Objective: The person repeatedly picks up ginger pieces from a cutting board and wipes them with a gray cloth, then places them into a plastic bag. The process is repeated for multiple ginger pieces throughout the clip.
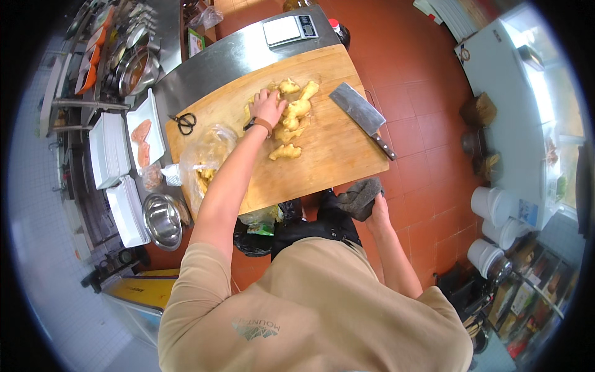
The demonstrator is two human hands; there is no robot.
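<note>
My left hand (pixel 268 108) lies on a pile of ginger roots (pixel 297 110) on a wooden cutting board (pixel 334 153); whether its fingers grip a piece is hidden. One separate ginger piece (pixel 285 151) rests nearer me. In my right hand (pixel 380 211), off the board's near edge, is a dark grey cloth (pixel 361 199). A cleaver (pixel 358 108) with a wooden handle lies along the board's right side. At the left are black-handled scissors (pixel 186 123) and a clear plastic bag (pixel 209 144) holding more ginger, partly behind my left forearm.
A digital scale (pixel 282 30) stands on the steel counter (pixel 223 56) beyond the board. To the left are a white tray (pixel 155 121) with pieces of raw meat, stacked white trays (pixel 109 149) and a steel bowl (pixel 162 222). Black bags (pixel 251 244) sit below the board's near edge.
</note>
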